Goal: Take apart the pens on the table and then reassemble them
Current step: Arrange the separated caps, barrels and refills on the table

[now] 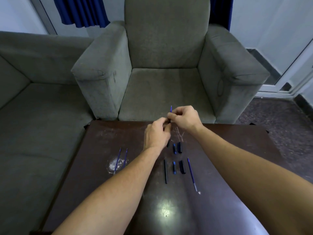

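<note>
Above the far part of the dark table (220,150), my left hand (156,134) grips a black pen barrel (168,143) whose lower end pokes out below the palm. My right hand (183,117) pinches a blue refill (171,109) whose tip sticks up past the fingers. The two hands touch at the fingertips. On the table lie pen parts: two blue refills (121,159) at the left, a black barrel (165,171), two small blue pieces (174,148) (174,167), two black caps (179,147) (182,167) and another blue refill (191,173) at the right.
A grey armchair (166,68) stands just beyond the table's far edge. A grey sofa (33,107) runs along the left. Bright light glare marks the tabletop near me. Tiled floor shows at the right.
</note>
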